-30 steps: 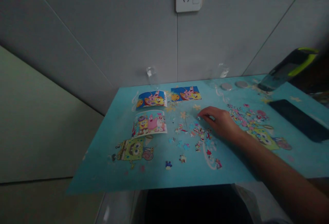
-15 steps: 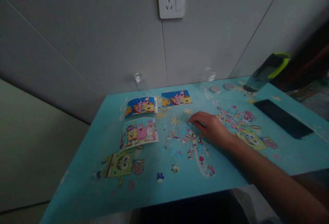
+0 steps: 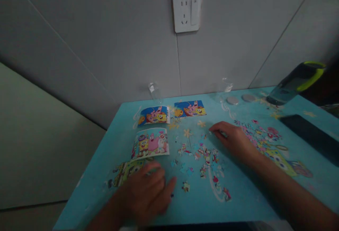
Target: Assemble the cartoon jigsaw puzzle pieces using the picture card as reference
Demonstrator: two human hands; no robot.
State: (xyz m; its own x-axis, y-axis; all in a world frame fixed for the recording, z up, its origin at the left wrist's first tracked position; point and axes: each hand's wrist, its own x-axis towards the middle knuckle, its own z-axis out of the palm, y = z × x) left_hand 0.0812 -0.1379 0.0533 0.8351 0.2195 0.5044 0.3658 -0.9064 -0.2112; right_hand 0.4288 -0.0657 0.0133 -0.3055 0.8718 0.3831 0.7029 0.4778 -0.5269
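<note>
My left hand [image 3: 145,192] hovers blurred over the near left part of the table, its fingers apart and nothing seen in them. Just beyond it lies a pink picture card [image 3: 150,142], with a blue picture card [image 3: 154,115] behind that. My right hand [image 3: 234,141] is at the right of the scattered jigsaw pieces [image 3: 207,157], thumb and fingertips pinched together on something small that I cannot make out. A single piece [image 3: 185,187] rests right of my left hand. Under my right wrist's far side is a denser heap of pieces [image 3: 265,134].
A second blue card [image 3: 190,108] lies farther back. Two clear jars [image 3: 155,92] stand near the wall, with two silver lids [image 3: 232,100] at the right. A dark bottle [image 3: 293,82] and a black flat object [image 3: 309,134] are on the right side.
My left hand has come into view from the lower left, covering a blue piece. The view has shifted, so the table sits lower and farther right. My right hand stays pinched.
</note>
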